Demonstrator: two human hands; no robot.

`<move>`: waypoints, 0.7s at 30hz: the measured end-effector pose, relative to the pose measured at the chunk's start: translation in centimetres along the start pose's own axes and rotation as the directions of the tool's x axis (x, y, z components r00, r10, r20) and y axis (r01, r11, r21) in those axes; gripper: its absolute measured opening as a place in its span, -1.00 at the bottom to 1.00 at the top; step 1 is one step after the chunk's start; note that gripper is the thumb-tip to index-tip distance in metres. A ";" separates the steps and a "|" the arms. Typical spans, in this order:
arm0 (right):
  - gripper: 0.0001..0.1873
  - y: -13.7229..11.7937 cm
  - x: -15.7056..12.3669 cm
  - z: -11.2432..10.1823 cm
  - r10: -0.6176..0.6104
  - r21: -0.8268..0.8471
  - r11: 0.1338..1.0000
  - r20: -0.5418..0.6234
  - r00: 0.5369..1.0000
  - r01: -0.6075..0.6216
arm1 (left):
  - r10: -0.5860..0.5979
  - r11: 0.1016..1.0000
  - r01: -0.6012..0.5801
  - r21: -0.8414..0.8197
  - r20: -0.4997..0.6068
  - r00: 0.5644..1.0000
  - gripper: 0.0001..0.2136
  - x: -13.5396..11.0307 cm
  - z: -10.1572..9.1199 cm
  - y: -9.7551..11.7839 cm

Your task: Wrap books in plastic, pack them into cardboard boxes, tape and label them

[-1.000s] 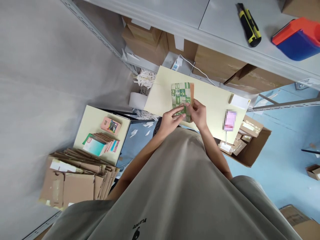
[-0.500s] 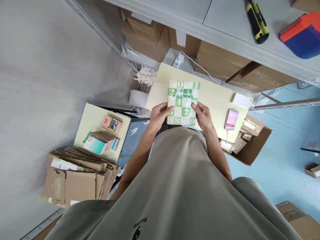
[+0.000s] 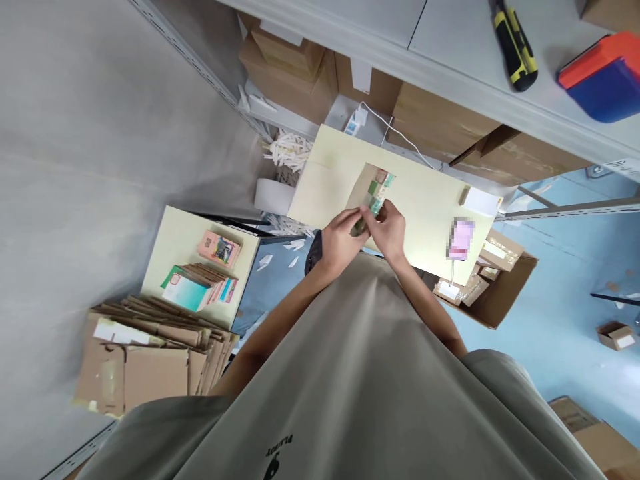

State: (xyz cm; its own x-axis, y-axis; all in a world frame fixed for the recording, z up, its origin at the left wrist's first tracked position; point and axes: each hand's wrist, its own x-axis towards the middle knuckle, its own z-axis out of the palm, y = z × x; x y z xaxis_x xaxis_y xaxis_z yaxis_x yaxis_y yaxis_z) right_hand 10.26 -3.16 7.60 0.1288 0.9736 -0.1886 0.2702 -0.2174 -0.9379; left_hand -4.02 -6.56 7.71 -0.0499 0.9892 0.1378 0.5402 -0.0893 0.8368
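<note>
A book [image 3: 379, 189] with green and pale patterned cover is held over the cream tabletop [image 3: 420, 193], tilted so the cover shows only as a narrow strip. A tan side of it faces left; whether this is pages or cover I cannot tell. My left hand [image 3: 343, 241] is closed at the near end of the book, thumb and fingers bent. My right hand [image 3: 388, 230] grips its right side, the thumb near the left fingertips. Both hands partly hide the near end.
Right of the hands lies a phone [image 3: 461, 239] with a cable. Beyond it stands an open carton [image 3: 510, 287]. On the left, a small table [image 3: 165, 260] bears books, beside folded cardboard [image 3: 150, 367]. A utility knife [image 3: 515, 47] rests on the shelf above.
The book has gone from lying face up between both hands to being tilted on edge. My hands have come together at its near end.
</note>
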 end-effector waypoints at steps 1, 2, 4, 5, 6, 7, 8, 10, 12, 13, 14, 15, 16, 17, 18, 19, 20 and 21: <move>-0.29 0.4 0.5 -0.4 0.001 0.016 1.000 -0.014 1.000 0.000 | 0.026 0.999 -0.026 -0.029 0.025 0.999 -0.78 0.0 -0.2 -0.1; -0.27 0.8 1.1 -0.9 0.001 0.057 0.998 -0.006 1.000 -0.001 | 0.036 0.997 -0.034 -0.064 0.030 0.999 -0.75 0.2 -0.5 -0.4; -0.27 1.6 1.9 -2.0 0.005 0.183 0.983 0.068 0.998 -0.017 | -0.024 0.987 0.020 -0.157 -0.021 1.000 -0.59 1.0 -1.6 -1.5; -0.29 1.9 2.2 -2.6 0.008 0.244 0.969 0.115 0.993 -0.036 | -0.096 0.970 0.084 -0.227 -0.040 0.995 -0.49 1.5 -2.3 -2.1; -0.30 2.1 2.3 -3.1 0.011 0.292 0.955 0.156 0.988 -0.057 | -0.181 0.935 0.165 -0.315 -0.021 0.983 -0.40 2.0 -3.0 -2.8; -0.32 2.2 2.3 -3.6 0.014 0.325 0.943 0.188 0.982 -0.076 | -0.260 0.877 0.256 -0.406 0.046 0.965 -0.33 2.5 -3.7 -3.4; -0.33 2.3 2.2 -4.0 0.016 0.347 0.933 0.212 0.977 -0.091 | -0.316 0.805 0.348 -0.480 0.150 0.937 -0.30 2.9 -4.4 -3.9; -0.35 2.3 2.0 -4.5 0.017 0.371 0.922 0.244 0.970 -0.110 | -0.358 0.672 0.499 -0.548 0.349 0.866 -0.31 3.4 -5.4 -4.4; -0.35 2.4 1.9 -4.7 0.016 0.381 0.917 0.268 0.963 -0.121 | -0.375 0.604 0.567 -0.560 0.428 0.822 -0.35 3.4 -5.8 -4.2; -0.34 2.5 2.0 -4.7 0.016 0.383 0.915 0.280 0.960 -0.126 | -0.388 0.589 0.577 -0.567 0.428 0.816 -0.37 3.4 -5.9 -4.0; -0.34 2.6 2.0 -4.8 0.016 0.383 0.915 0.289 0.957 -0.131 | -0.402 0.578 0.579 -0.575 0.417 0.815 -0.37 3.3 -5.8 -3.7; -0.33 2.8 2.1 -4.9 0.016 0.380 0.915 0.301 0.954 -0.135 | -0.416 0.569 0.580 -0.583 0.405 0.814 -0.36 3.2 -5.7 -3.4; -0.32 2.9 2.3 -5.0 0.017 0.372 0.918 0.314 0.949 -0.139 | -0.430 0.560 0.582 -0.589 0.394 0.812 -0.35 3.1 -5.5 -3.2; -0.31 3.1 2.5 -5.1 0.017 0.360 0.922 0.329 0.944 -0.142 | -0.446 0.554 0.585 -0.593 0.382 0.809 -0.33 3.0 -5.4 -3.0; -0.29 3.3 2.6 -5.2 0.018 0.344 0.928 0.339 0.941 -0.141 | -0.464 0.550 0.588 -0.594 0.368 0.806 -0.32 3.0 -5.2 -2.9; -0.26 3.5 2.8 -5.3 0.015 0.325 0.937 0.339 0.941 -0.132 | -0.481 0.552 0.587 -0.592 0.350 0.804 -0.31 3.0 -5.1 -2.9; -0.20 3.7 2.9 -5.3 0.010 0.299 0.947 0.328 0.945 -0.114 | -0.494 0.563 0.581 -0.588 0.324 0.807 -0.30 3.1 -5.0 -2.8; -0.12 3.7 3.0 -5.2 0.003 0.266 0.960 0.308 0.951 -0.089 | -0.500 0.588 0.564 -0.579 0.289 0.817 -0.31 3.2 -4.8 -2.8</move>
State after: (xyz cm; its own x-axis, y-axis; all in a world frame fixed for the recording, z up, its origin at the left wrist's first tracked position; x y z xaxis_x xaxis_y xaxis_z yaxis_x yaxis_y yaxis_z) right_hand 16.62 -1.43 5.05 -0.1709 0.9470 -0.2722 -0.0058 -0.2772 -0.9608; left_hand -9.73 -3.71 8.38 -0.0682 0.8861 -0.4584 -0.1969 0.4385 0.8769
